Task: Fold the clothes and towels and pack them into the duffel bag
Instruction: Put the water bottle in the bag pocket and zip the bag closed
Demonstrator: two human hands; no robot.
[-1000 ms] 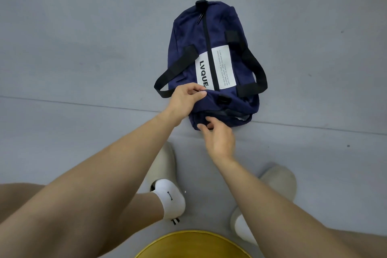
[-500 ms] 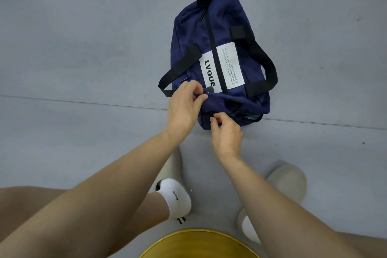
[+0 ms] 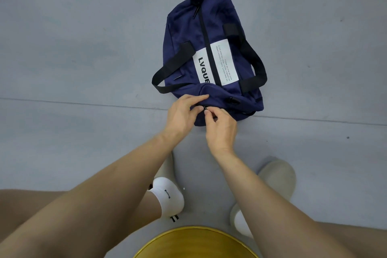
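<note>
Navy duffel bag (image 3: 184, 33) on grey floor (image 3: 83, 48). Left hand (image 3: 182, 112) grips bag's near end, fingers (image 3: 199, 97) curled; right hand (image 3: 221, 130) pinches black zipper pull (image 3: 205, 108) there.

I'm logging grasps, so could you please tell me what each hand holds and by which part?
The right hand pinches the zipper pull at the near end of the bag; the left hand grips the bag's fabric beside it.

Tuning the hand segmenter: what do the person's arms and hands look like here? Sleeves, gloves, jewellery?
The left arm and right arm are bare as far as the frame shows, with no sleeves. The left hand and right hand wear no gloves. No watch, ring, bracelet or marking shows.
</note>
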